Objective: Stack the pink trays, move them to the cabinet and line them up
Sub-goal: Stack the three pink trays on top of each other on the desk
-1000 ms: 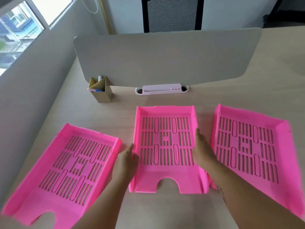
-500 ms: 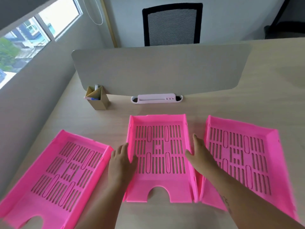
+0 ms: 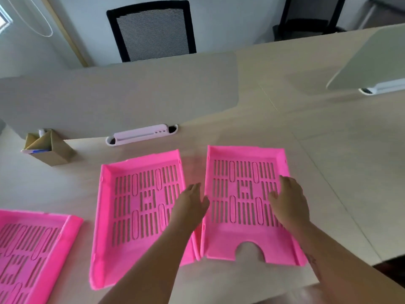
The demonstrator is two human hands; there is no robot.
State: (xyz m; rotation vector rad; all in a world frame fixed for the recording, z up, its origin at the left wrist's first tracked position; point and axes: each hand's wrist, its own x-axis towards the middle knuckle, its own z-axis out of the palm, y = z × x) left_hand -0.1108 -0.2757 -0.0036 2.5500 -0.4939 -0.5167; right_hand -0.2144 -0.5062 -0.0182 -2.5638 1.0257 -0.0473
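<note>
Three slotted pink trays lie flat on the light wooden desk. The right pink tray (image 3: 245,231) has its notched front edge toward me. My left hand (image 3: 190,207) grips its left wall, thumb over the rim, in the gap next to the middle pink tray (image 3: 140,200). My right hand (image 3: 289,202) holds its right wall, thumb inside the tray. The left pink tray (image 3: 28,244) is cut off at the bottom left. No cabinet is in view.
A grey desk divider (image 3: 109,99) stands behind the trays, with a white pen holder (image 3: 140,136) and a cardboard box (image 3: 50,150) at its foot. A black chair (image 3: 153,31) is beyond it. A second divider (image 3: 372,60) stands far right. The desk edge (image 3: 350,275) runs at lower right.
Both hands left the middle tray's sides and moved right onto the right tray's sides. The view swung to the right.
</note>
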